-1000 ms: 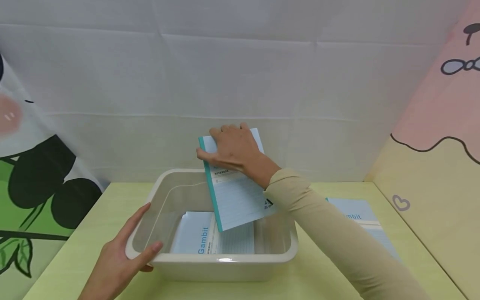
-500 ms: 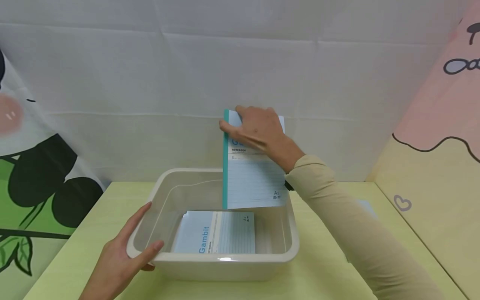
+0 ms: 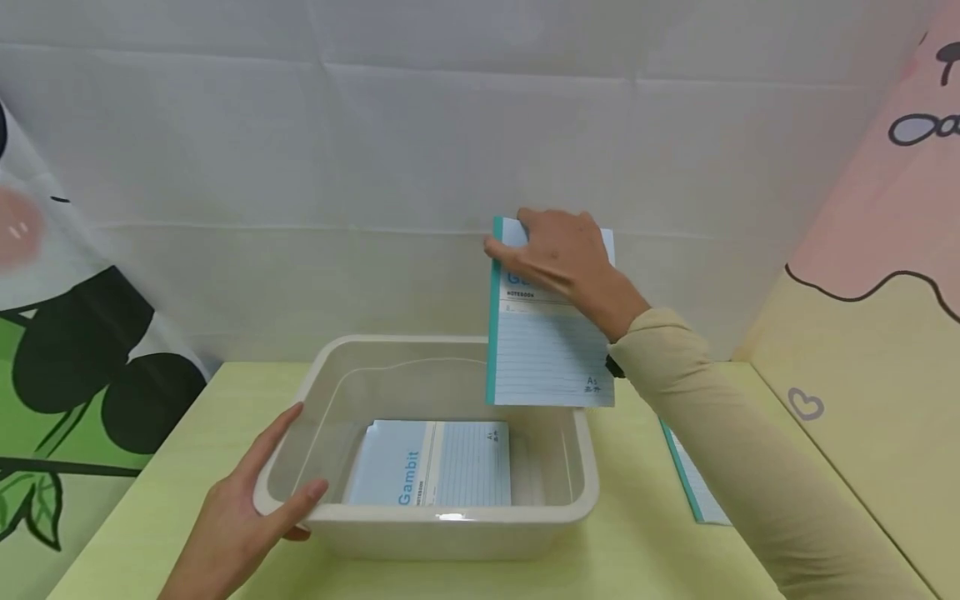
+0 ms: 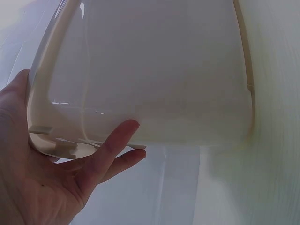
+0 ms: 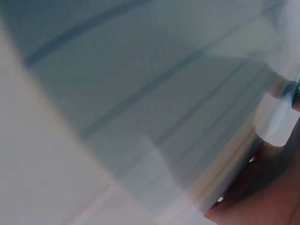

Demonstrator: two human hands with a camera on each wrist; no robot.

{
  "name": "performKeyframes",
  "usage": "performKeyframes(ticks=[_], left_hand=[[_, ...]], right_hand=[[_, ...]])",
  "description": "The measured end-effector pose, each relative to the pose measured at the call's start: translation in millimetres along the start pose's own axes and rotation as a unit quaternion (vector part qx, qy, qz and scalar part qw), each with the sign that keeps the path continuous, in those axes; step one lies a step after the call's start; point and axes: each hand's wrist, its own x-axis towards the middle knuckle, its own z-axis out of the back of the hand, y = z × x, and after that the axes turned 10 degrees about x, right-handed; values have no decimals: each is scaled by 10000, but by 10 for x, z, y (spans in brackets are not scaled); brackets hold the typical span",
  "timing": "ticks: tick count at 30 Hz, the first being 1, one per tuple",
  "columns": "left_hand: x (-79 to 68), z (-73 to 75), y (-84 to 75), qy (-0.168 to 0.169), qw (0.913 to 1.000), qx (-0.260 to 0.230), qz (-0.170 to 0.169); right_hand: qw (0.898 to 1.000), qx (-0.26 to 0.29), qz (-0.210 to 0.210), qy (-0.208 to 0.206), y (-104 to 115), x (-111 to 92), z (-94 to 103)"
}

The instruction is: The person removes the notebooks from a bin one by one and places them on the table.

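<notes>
Notebook [image 3: 551,354] with light blue, lined cover and straight teal spine is upright in the air, in front of the far right corner of the glossy plastic basin [image 3: 450,515]. We see the right hand [image 3: 566,254] grasping its upper part, thumb at the spine and fingers by the top edge. With curled fingers and thumb, the left hand [image 3: 240,517] grips the basin around its rounded near left corner. On the held cover we read "NOTEBOOK"; the hand covers most of the brand above. Inside the basin lies flat a 2nd notebook [image 3: 431,462], printed "Gambit" in blue. Near the right edge of the smooth yellow-green worktop [image 3: 630,533], a beige sleeve [image 3: 720,433] partly hides a 3rd notebook [image 3: 693,479]. Behind, we see creased white cloth [image 3: 450,150].
</notes>
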Motion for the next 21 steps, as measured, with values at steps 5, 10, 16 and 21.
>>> performKeyframes(ticks=[5, 10, 16, 21], left_hand=[[10, 10, -10, 105, 9998, 60, 141], [12, 2, 0, 25, 10000, 30, 30], [6, -3, 6, -7, 10000, 24, 10], [7, -1, -2, 30, 10000, 10, 64]], right_hand=[[9997, -5, -244, 62, -312, -75, -39], [9987, 176, -471, -43, -642, -205, -7], [9965, 341, -763, 39, -960, -350, 28], [9940, 465, -968, 204, -1173, -448, 38]])
